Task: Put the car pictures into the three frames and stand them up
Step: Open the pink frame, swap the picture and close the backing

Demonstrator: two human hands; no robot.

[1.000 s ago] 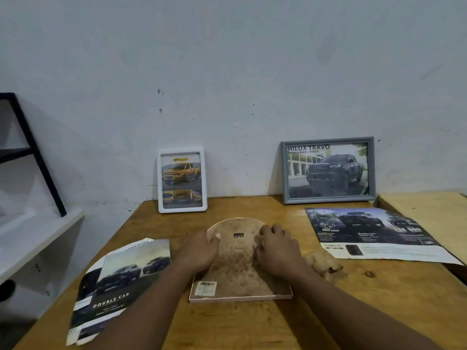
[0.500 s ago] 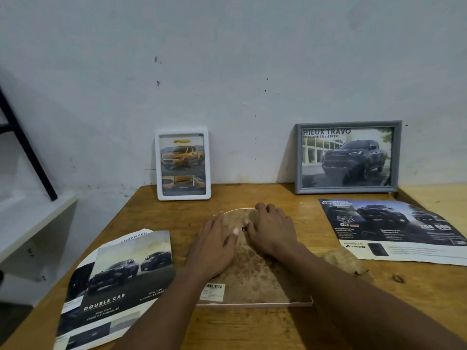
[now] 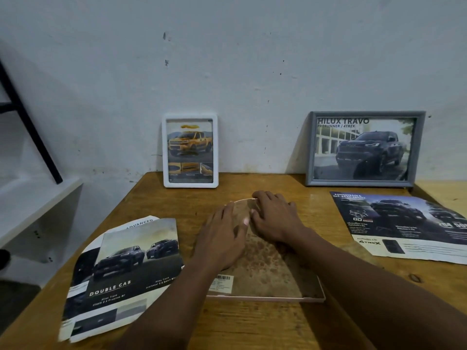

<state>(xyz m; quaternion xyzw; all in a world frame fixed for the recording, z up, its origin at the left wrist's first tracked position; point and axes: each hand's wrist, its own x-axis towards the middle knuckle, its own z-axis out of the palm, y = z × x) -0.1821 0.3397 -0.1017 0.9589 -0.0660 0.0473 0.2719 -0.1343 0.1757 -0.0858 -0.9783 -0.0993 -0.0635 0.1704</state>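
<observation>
Keeps the third frame (image 3: 265, 269) face down on the bench (image 3: 177, 198), picture centre. Brings both hands from its sides to the arched top, nearly together: left hand (image 3: 222, 238) flat on the backing, right hand (image 3: 275, 221) curled at the rim, grip unclear. Suggests fastening before standing.

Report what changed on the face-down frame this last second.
The left hand and right hand slid from the sides of the arched, brown-backed picture frame up to its rounded top, close together. Nothing gripped or released. That frame stays flat; the white frame and grey frame stand unmoved.
</observation>
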